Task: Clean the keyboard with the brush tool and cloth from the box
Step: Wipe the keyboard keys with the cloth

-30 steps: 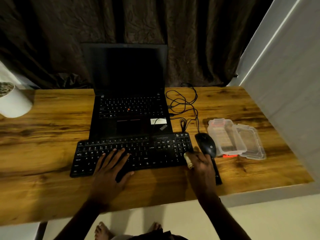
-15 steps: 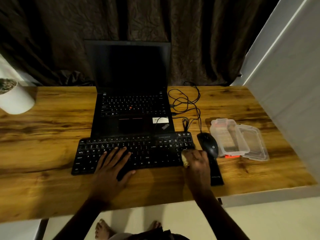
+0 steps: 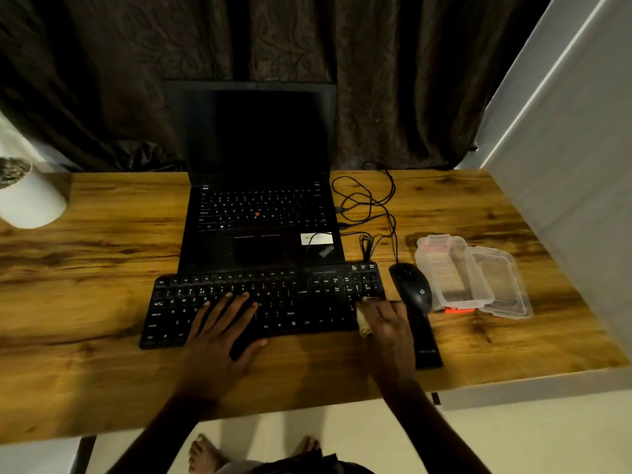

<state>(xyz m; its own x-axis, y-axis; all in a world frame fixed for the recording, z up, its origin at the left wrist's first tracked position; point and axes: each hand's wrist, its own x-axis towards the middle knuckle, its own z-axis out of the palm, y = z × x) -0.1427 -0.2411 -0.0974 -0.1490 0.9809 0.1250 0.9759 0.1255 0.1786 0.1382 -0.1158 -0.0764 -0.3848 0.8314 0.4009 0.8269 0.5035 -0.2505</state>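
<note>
A black keyboard [image 3: 273, 299] lies on the wooden desk in front of a laptop. My left hand [image 3: 222, 331] rests flat on its left-middle keys, fingers spread. My right hand [image 3: 386, 323] is at the keyboard's right end, closed around a small pale brush tool [image 3: 363, 321] whose tip touches the number-pad keys. A clear plastic box [image 3: 451, 271] stands open to the right of the mouse, its lid [image 3: 502, 285] lying beside it. An orange piece [image 3: 458, 310] shows at the box's front edge. I cannot make out a cloth.
An open black laptop [image 3: 260, 186] stands behind the keyboard, with cables [image 3: 372, 206] looped at its right. A black mouse [image 3: 410, 285] sits between keyboard and box, and a dark flat strip [image 3: 427, 343] lies below it. A white pot [image 3: 27, 196] stands far left. A pale wall [image 3: 564, 165] borders the right.
My right hand with the brush tool has moved up from the desk's front onto the keyboard's right end. My left hand has stayed on the keys.
</note>
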